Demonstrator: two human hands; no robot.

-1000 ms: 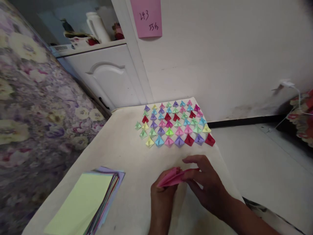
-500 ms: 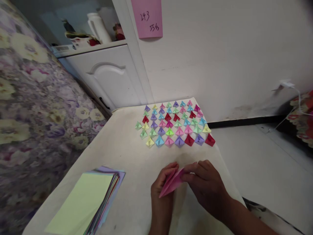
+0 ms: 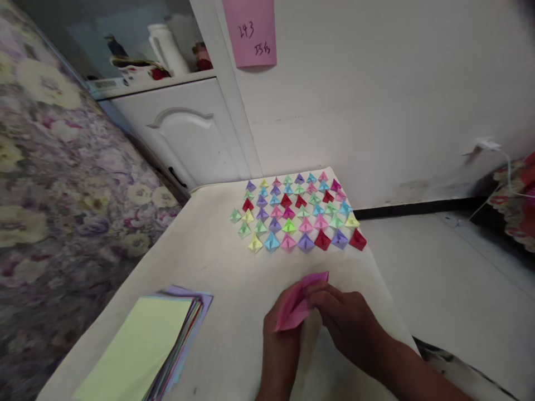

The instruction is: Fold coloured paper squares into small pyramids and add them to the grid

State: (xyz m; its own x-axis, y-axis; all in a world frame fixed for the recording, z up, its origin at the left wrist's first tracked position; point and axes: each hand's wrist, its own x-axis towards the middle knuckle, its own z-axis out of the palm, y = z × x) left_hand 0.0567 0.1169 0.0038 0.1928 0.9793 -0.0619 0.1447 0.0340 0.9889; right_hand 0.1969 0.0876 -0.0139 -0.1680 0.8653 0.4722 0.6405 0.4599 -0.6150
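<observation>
A pink folded paper (image 3: pixel 292 313) is held between both hands above the near part of the table, its layers spread into a pocket. My left hand (image 3: pixel 281 328) is closed on its left side from below, the fingertips hidden behind the paper. On the right, my right hand (image 3: pixel 345 312) pinches the paper's right side, with fingers at the opening. Beyond the hands, several small folded paper pieces (image 3: pixel 306 241) in many colours stand in rows on the table. A stack of coloured paper sheets (image 3: pixel 137 340), pale yellow-green on top, lies to the left.
The cream-covered table (image 3: pixel 196 245) reaches a white cabinet (image 3: pixel 188 128) and a wall at the back. Flowered fabric (image 3: pixel 54 223) hangs at the left. A pink note (image 3: pixel 251 33) is on the wall; a plug with a white cable (image 3: pixel 489 145) is at right.
The pink paper has turned and its layers have spread wider apart. My right hand has shifted slightly down, its fingers now at the opening.
</observation>
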